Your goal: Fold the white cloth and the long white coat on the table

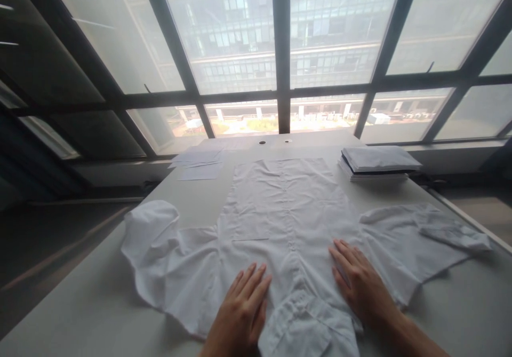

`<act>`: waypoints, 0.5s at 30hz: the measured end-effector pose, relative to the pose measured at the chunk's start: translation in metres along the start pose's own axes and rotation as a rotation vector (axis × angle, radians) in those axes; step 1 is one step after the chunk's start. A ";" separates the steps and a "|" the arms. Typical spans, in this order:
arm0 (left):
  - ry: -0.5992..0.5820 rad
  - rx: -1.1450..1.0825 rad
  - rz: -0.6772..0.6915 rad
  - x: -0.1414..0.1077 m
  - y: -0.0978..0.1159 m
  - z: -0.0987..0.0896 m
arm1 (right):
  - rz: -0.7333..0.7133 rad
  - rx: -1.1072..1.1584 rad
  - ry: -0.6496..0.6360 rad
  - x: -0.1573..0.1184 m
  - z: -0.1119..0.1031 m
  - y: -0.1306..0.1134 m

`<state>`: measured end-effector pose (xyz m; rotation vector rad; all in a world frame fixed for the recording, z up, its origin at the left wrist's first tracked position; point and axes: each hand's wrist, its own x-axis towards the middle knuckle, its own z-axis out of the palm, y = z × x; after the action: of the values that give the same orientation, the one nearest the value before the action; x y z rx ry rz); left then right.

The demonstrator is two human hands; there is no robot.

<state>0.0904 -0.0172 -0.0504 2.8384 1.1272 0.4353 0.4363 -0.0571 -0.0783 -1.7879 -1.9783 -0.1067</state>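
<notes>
A white buttoned shirt (276, 202) lies spread on the white table (96, 287), its hem toward the window and its collar (306, 319) at the near edge. Both sleeves reach out sideways, the left one (160, 255) rumpled and the right one (408, 245) folded over near its cuff. My left hand (245, 306) rests flat on the cloth left of the collar, fingers stretched out. On the other side of the collar, my right hand (358, 279) also lies on the shirt, palm down and fingers extended. Neither hand grips the fabric.
Loose white sheets of paper (199, 163) lie at the table's back left. At the back right sits a stack of white folded items or papers (378, 162) with a dark layer in it. Large framed windows rise behind the table.
</notes>
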 end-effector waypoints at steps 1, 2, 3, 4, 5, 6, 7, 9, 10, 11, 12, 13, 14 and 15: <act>0.004 0.002 0.003 0.000 -0.001 0.001 | 0.003 -0.002 -0.005 -0.001 0.000 0.000; 0.008 0.002 0.004 0.000 -0.002 0.002 | 0.006 -0.004 -0.009 -0.001 0.000 0.000; 0.010 0.002 0.003 -0.001 -0.002 0.003 | 0.007 -0.007 -0.013 -0.001 0.000 0.000; 0.010 0.003 -0.002 -0.001 -0.002 0.004 | 0.007 -0.010 -0.014 -0.001 0.000 0.000; 0.009 0.004 -0.007 -0.001 -0.002 0.005 | 0.007 -0.013 -0.014 -0.001 0.000 0.000; 0.007 0.005 -0.010 -0.001 -0.002 0.006 | 0.006 -0.014 -0.008 0.000 0.000 0.000; 0.005 0.008 -0.013 -0.001 -0.002 0.007 | 0.006 -0.013 0.002 0.000 0.001 -0.001; 0.005 0.010 -0.016 0.000 -0.003 0.008 | 0.004 -0.006 0.026 0.001 0.002 -0.001; 0.005 0.008 -0.017 0.000 -0.003 0.008 | 0.001 -0.002 0.037 0.001 0.002 -0.002; 0.003 0.004 -0.017 0.000 -0.003 0.008 | -0.001 0.001 0.046 0.002 0.003 -0.002; 0.001 -0.001 -0.016 0.001 -0.003 0.008 | -0.003 0.002 0.053 0.002 0.004 -0.002; -0.004 -0.007 -0.016 0.001 -0.003 0.008 | -0.005 0.001 0.057 0.002 0.005 -0.001; -0.013 -0.012 -0.014 0.002 -0.003 0.007 | -0.008 -0.003 0.058 0.002 0.005 -0.001; -0.024 -0.016 -0.015 0.002 -0.003 0.007 | -0.010 -0.007 0.057 0.002 0.006 0.000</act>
<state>0.0919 -0.0136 -0.0566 2.8125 1.1346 0.4068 0.4343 -0.0533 -0.0824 -1.7603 -1.9495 -0.1659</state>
